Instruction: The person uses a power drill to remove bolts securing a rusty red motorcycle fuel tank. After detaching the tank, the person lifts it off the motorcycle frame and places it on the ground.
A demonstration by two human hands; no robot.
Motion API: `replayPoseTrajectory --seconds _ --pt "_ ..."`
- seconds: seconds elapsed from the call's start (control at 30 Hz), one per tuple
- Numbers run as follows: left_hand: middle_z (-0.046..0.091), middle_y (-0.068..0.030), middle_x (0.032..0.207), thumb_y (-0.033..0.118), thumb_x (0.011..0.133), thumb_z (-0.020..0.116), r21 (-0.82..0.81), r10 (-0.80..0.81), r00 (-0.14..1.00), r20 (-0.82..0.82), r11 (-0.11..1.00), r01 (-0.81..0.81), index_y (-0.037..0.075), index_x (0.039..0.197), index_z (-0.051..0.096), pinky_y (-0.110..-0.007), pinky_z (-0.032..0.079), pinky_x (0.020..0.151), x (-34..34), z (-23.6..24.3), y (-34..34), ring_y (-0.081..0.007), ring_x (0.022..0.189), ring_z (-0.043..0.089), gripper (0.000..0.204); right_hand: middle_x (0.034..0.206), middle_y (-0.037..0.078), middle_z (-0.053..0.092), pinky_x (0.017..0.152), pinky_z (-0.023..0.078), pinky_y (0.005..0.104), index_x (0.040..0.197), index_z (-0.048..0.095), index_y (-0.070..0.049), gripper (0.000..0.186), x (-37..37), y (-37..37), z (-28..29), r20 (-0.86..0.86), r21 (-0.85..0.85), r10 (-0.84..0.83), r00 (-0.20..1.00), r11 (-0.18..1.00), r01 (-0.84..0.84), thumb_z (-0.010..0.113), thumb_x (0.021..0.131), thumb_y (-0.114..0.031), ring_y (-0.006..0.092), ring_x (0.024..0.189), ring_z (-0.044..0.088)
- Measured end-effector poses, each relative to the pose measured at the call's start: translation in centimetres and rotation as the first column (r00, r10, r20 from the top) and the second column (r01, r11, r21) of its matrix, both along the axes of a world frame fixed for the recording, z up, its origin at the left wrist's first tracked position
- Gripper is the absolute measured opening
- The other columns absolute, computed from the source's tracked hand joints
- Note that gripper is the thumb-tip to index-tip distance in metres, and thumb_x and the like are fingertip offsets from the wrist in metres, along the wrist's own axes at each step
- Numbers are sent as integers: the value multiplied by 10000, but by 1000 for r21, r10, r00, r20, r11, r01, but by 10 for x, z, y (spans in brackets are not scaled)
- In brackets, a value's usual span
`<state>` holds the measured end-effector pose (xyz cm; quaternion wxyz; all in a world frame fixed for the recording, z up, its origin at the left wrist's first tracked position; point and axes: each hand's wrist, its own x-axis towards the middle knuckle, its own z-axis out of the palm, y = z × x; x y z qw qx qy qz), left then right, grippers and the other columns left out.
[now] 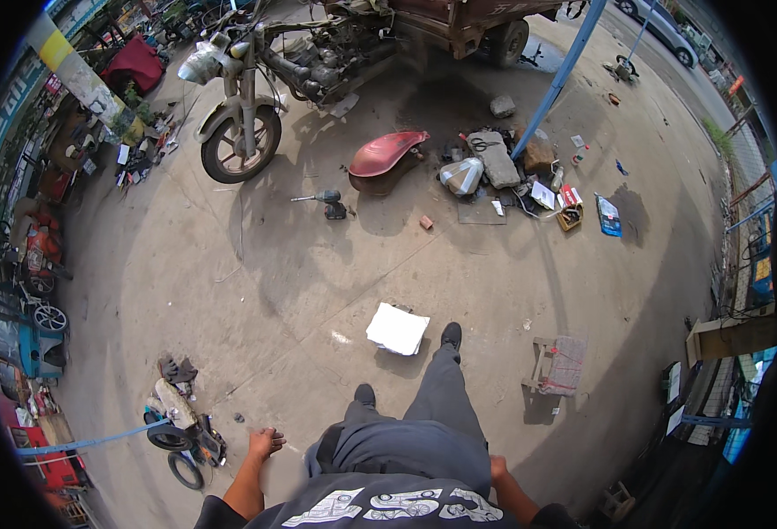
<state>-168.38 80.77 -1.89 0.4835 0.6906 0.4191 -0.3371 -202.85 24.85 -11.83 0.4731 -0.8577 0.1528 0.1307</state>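
Note:
My left hand [267,441] hangs out beside my left leg with its fingers loosely apart and nothing in it. At my right hip, my right hand [498,465] shows only in part; its fingers are hidden. Both hands are away from the objects on the concrete. In front of my feet lies a white box-like thing [398,329]. Farther ahead, a cordless drill [327,203] rests on the ground, left of a red motorcycle fuel tank [386,161].
A motor tricycle [309,75] stands ahead, partly stripped. Near a slanting blue pole [557,84] lie stones, papers and boxes. A low stool [557,365] is at my right. Tires and scraps [185,436] lie at my left, by a thin blue bar [97,435].

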Motion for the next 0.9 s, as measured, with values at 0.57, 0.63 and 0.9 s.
replayPoseTrajectory --seconds 0.57,0.63,0.9 --pt "662 -139 974 185 942 523 -4 -50 995 -84 999 50 -50 1065 593 -346 538 703 51 41 -300 -219 803 649 274 706 107 617 473 480 309 812 591 15 82 179 -260 50 -710 132 -615 343 362 923 539 836 -44 182 554 585" --pt "657 -159 1016 221 956 494 -47 13 996 -87 999 -18 -35 1105 560 -374 544 719 68 22 -294 -246 830 665 304 696 87 613 474 451 312 770 604 15 87 159 -255 29 -681 132 -604 414 455 881 557 816 -43 170 559 572" --pt "657 -174 1039 211 962 473 -32 -9 994 -105 999 6 -45 1134 537 -364 539 729 140 18 -328 -267 851 674 315 686 98 618 468 443 322 736 606 14 97 235 -285 69 -693 84 -599 402 486 870 557 816 -14 190 549 580"
